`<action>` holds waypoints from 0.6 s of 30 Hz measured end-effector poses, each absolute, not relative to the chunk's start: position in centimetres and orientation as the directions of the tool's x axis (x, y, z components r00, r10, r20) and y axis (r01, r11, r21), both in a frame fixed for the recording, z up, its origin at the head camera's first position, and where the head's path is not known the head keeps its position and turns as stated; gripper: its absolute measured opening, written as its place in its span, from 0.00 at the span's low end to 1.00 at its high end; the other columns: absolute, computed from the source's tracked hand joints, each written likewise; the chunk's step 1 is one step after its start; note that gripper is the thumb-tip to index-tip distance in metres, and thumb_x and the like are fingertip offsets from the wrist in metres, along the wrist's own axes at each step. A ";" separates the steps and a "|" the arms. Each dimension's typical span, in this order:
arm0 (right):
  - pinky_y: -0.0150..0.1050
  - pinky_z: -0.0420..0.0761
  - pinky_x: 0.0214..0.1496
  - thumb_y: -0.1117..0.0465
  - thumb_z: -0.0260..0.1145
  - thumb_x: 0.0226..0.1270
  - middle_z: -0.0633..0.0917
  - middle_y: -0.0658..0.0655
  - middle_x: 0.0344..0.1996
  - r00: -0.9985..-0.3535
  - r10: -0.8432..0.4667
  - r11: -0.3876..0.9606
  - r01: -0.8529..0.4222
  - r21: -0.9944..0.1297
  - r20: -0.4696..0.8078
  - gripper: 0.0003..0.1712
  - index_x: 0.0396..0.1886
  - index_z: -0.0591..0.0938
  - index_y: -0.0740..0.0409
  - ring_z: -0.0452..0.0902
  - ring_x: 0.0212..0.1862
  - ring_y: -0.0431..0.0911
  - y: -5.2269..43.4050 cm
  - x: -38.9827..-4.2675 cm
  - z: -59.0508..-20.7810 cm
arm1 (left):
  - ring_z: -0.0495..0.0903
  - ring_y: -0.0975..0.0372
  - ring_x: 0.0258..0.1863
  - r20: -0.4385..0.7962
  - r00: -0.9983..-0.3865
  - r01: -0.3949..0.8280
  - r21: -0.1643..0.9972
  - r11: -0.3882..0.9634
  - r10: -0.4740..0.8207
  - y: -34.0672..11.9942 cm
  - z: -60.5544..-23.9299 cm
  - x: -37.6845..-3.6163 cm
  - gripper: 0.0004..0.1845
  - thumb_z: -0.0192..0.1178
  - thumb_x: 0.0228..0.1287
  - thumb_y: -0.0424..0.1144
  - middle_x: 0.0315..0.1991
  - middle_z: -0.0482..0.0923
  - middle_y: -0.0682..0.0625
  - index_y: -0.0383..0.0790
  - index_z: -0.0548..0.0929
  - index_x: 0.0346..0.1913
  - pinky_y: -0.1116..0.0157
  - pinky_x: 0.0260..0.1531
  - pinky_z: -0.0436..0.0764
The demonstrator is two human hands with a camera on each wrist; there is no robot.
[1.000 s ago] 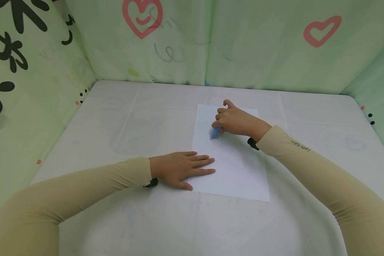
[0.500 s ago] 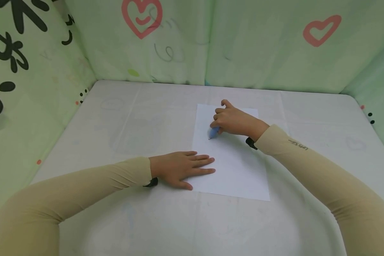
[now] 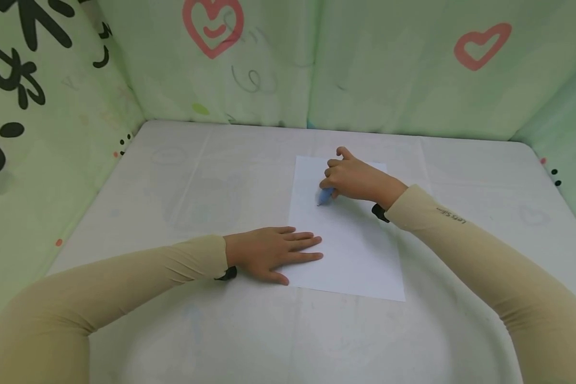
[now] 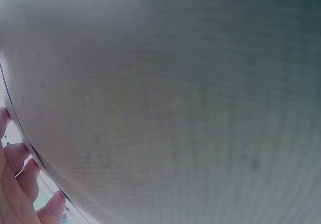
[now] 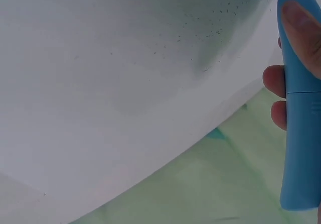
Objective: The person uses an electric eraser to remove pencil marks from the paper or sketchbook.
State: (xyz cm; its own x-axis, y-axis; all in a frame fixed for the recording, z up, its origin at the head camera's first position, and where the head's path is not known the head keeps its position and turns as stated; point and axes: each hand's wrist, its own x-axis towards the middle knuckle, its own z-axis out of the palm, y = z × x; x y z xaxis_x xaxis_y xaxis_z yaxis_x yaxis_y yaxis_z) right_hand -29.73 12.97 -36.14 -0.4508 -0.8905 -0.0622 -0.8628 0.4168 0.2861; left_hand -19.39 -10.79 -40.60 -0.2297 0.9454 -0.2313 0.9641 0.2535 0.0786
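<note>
My right hand (image 3: 360,178) grips a thick blue electric eraser (image 3: 325,195) over the upper part of a white sheet of paper (image 3: 355,261). Its narrow tip points down toward the sheet; whether it touches cannot be told. In the right wrist view, thumb and fingers wrap the blue body, which has a seam round its middle. Small dark crumbs (image 5: 215,33) lie scattered on the paper near the tip. My left hand (image 3: 269,253) lies flat with spread fingers, fingertips on the sheet's left edge. Only some of its fingers (image 4: 30,179) show in the left wrist view.
A white-covered table (image 3: 211,186) spreads under the paper on all sides. Pale green curtains (image 3: 389,80) with red hearts and dark lettering stand along its back and sides. Both forearms wear beige sleeves (image 3: 451,240).
The right hand shifts slightly left with the electric eraser, then back right and a little away from me. The left hand and the paper stay put.
</note>
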 end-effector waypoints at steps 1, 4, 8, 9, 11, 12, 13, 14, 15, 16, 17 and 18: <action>0.55 0.65 0.57 0.52 0.74 0.46 0.86 0.54 0.28 -0.451 -0.890 0.416 -0.862 0.290 -0.062 0.15 0.35 0.85 0.51 0.77 0.37 0.48 13.0 -29.8 -36.2 | 0.45 0.57 0.76 -0.232 -0.230 0.964 0.077 0.253 0.945 -10.8 -40.6 -19.4 0.39 0.41 0.67 0.63 0.76 0.44 0.46 0.49 0.47 0.75 0.55 0.73 0.53; 0.55 0.64 0.57 0.52 0.74 0.46 0.86 0.53 0.27 -0.457 -0.887 0.420 -0.862 0.285 -0.074 0.14 0.34 0.85 0.50 0.76 0.36 0.48 13.1 -29.8 -36.1 | 0.45 0.57 0.76 -0.232 -0.230 0.965 0.074 0.253 0.945 -10.7 -40.5 -19.3 0.39 0.40 0.68 0.63 0.76 0.43 0.46 0.49 0.47 0.75 0.55 0.73 0.53; 0.54 0.64 0.56 0.52 0.74 0.45 0.85 0.53 0.26 -0.458 -0.886 0.420 -0.861 0.287 -0.075 0.14 0.32 0.85 0.51 0.75 0.35 0.47 13.2 -29.7 -36.0 | 0.44 0.57 0.76 -0.240 -0.236 0.963 0.073 0.260 0.942 -10.7 -40.6 -19.3 0.39 0.40 0.68 0.63 0.76 0.43 0.47 0.49 0.46 0.75 0.55 0.73 0.52; 0.54 0.64 0.56 0.52 0.74 0.45 0.85 0.53 0.25 -0.456 -0.887 0.419 -0.861 0.288 -0.072 0.13 0.32 0.85 0.51 0.75 0.34 0.47 13.2 -29.7 -36.0 | 0.44 0.57 0.76 -0.240 -0.236 0.963 0.074 0.260 0.942 -10.7 -40.6 -19.3 0.39 0.40 0.68 0.63 0.76 0.43 0.47 0.49 0.47 0.75 0.55 0.73 0.52; 0.54 0.65 0.56 0.52 0.73 0.45 0.85 0.54 0.25 -0.453 -0.888 0.415 -0.861 0.295 -0.073 0.13 0.32 0.85 0.51 0.75 0.34 0.48 13.3 -29.7 -36.0 | 0.44 0.57 0.76 -0.239 -0.237 0.962 0.075 0.262 0.942 -10.7 -40.6 -19.3 0.39 0.40 0.68 0.63 0.76 0.43 0.47 0.49 0.46 0.75 0.55 0.73 0.52; 0.54 0.64 0.56 0.52 0.73 0.45 0.85 0.54 0.26 -0.455 -0.887 0.416 -0.861 0.294 -0.077 0.13 0.32 0.85 0.51 0.75 0.34 0.48 13.3 -29.7 -36.0 | 0.44 0.57 0.76 -0.236 -0.237 0.962 0.077 0.261 0.942 -10.7 -40.7 -19.3 0.39 0.40 0.68 0.63 0.76 0.43 0.47 0.49 0.47 0.75 0.55 0.73 0.52; 0.54 0.64 0.56 0.52 0.73 0.46 0.85 0.54 0.26 -0.458 -0.885 0.418 -0.860 0.294 -0.082 0.13 0.32 0.85 0.51 0.75 0.35 0.47 13.3 -29.8 -36.0 | 0.45 0.57 0.76 -0.233 -0.236 0.963 0.078 0.260 0.944 -10.7 -40.7 -19.3 0.39 0.41 0.68 0.63 0.76 0.43 0.47 0.49 0.47 0.75 0.55 0.73 0.53; 0.54 0.64 0.56 0.52 0.73 0.46 0.85 0.54 0.26 -0.462 -0.883 0.420 -0.858 0.296 -0.087 0.13 0.32 0.85 0.51 0.75 0.35 0.48 13.3 -29.8 -36.0 | 0.45 0.57 0.76 -0.230 -0.235 0.963 0.078 0.258 0.945 -10.7 -40.7 -19.3 0.39 0.41 0.68 0.63 0.76 0.43 0.47 0.49 0.47 0.75 0.55 0.73 0.53; 0.54 0.64 0.55 0.52 0.73 0.46 0.85 0.54 0.26 -0.465 -0.881 0.422 -0.857 0.297 -0.091 0.13 0.32 0.85 0.51 0.75 0.35 0.48 13.4 -29.8 -36.0 | 0.45 0.57 0.76 -0.228 -0.235 0.963 0.078 0.258 0.945 -10.7 -40.8 -19.3 0.39 0.41 0.68 0.63 0.76 0.43 0.47 0.49 0.47 0.75 0.55 0.73 0.53; 0.54 0.64 0.55 0.52 0.73 0.46 0.85 0.54 0.26 -0.468 -0.879 0.423 -0.855 0.300 -0.094 0.13 0.32 0.85 0.51 0.75 0.35 0.48 13.4 -29.8 -35.9 | 0.45 0.57 0.76 -0.228 -0.236 0.963 0.077 0.259 0.945 -10.7 -40.8 -19.3 0.39 0.41 0.68 0.63 0.76 0.43 0.47 0.49 0.47 0.75 0.55 0.73 0.53; 0.54 0.64 0.56 0.52 0.73 0.46 0.86 0.54 0.26 -0.472 -0.876 0.427 -0.854 0.297 -0.098 0.13 0.32 0.85 0.51 0.75 0.35 0.48 13.4 -29.8 -35.9 | 0.45 0.57 0.76 -0.228 -0.236 0.963 0.078 0.259 0.945 -10.7 -40.9 -19.3 0.39 0.40 0.68 0.63 0.76 0.43 0.47 0.49 0.47 0.75 0.55 0.73 0.52; 0.54 0.64 0.56 0.52 0.73 0.46 0.86 0.54 0.26 -0.476 -0.874 0.430 -0.853 0.297 -0.101 0.13 0.32 0.85 0.51 0.75 0.35 0.48 13.5 -29.8 -35.9 | 0.44 0.57 0.76 -0.228 -0.235 0.963 0.078 0.258 0.945 -10.7 -40.9 -19.3 0.39 0.40 0.68 0.63 0.76 0.43 0.47 0.49 0.47 0.75 0.55 0.73 0.52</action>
State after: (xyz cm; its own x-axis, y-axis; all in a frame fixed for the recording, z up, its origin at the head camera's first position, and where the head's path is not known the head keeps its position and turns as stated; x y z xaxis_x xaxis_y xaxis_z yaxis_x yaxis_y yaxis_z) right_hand -29.77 13.51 -35.87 -0.4755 -0.8739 -0.1007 -0.8526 0.4297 0.2974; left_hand -19.29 -10.71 -40.88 -0.2352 0.9448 -0.2282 0.9629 0.2584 0.0775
